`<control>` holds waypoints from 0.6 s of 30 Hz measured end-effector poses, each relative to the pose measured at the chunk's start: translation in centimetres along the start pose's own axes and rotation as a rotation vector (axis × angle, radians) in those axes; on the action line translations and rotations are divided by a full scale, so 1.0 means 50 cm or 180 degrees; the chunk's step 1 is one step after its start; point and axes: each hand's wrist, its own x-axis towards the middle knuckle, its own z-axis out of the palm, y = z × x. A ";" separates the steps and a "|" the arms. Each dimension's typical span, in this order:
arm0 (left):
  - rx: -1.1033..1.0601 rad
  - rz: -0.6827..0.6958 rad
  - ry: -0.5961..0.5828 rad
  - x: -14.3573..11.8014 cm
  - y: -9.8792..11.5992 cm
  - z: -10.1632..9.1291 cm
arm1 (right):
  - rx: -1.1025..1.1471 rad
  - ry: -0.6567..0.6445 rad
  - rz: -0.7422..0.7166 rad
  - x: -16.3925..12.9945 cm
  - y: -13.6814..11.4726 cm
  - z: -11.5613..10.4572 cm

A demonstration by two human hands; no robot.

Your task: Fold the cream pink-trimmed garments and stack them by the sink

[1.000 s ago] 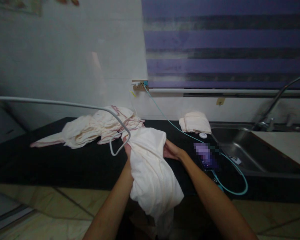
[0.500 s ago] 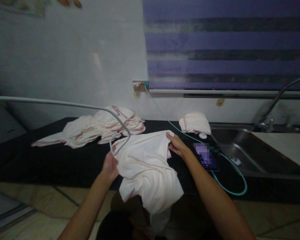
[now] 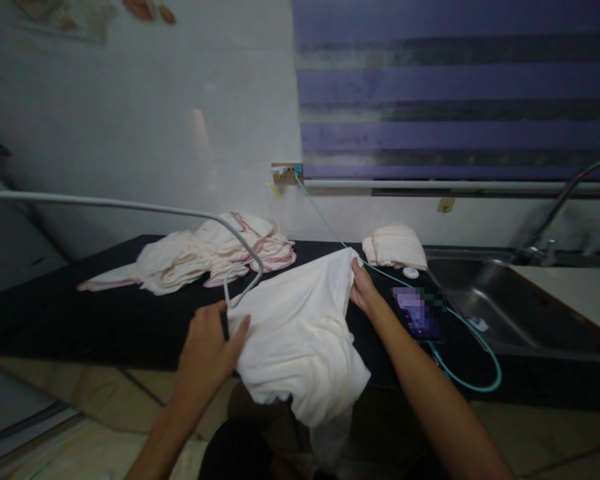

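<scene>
A white cloth [image 3: 300,333] hangs in loose folds in front of me, its lower part drooping past the counter's front edge. My right hand [image 3: 363,285] pinches its upper right corner and holds it up. At the left edge is my left hand [image 3: 210,343], thumb lying over the front of the cloth and fingers curled at its side, partly hidden. A grey cord [image 3: 245,250] loops down across the view to the cloth's upper left corner, close to my left fingers.
On the black counter [image 3: 130,333] lies a heap of pink-edged white cloths [image 3: 180,257]. A folded cloth [image 3: 395,247], a small white disc [image 3: 411,273], a phone [image 3: 420,320] with a teal cable [image 3: 497,373], and a metal sink [image 3: 485,293] are to the right.
My right hand has raised its corner slightly up and right, stretching the top edge. My left hand has shifted left, with its thumb now on the front of the cloth.
</scene>
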 end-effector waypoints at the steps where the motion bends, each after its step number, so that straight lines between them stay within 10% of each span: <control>1: -0.0001 0.0332 -0.0238 -0.043 0.037 0.015 | 0.0063 0.0030 -0.0060 0.004 0.001 0.000; 6: 0.0620 0.1418 -0.1145 -0.177 0.161 0.100 | -0.0811 0.0287 -0.0589 0.014 -0.010 -0.008; 11: 0.0039 0.2024 -0.1823 -0.116 0.152 0.070 | -0.3094 0.0737 -0.0637 -0.001 -0.048 -0.035; 18: -0.2061 -0.0090 -0.2626 -0.010 0.205 0.036 | -0.4392 0.0649 -0.0188 -0.068 -0.067 0.004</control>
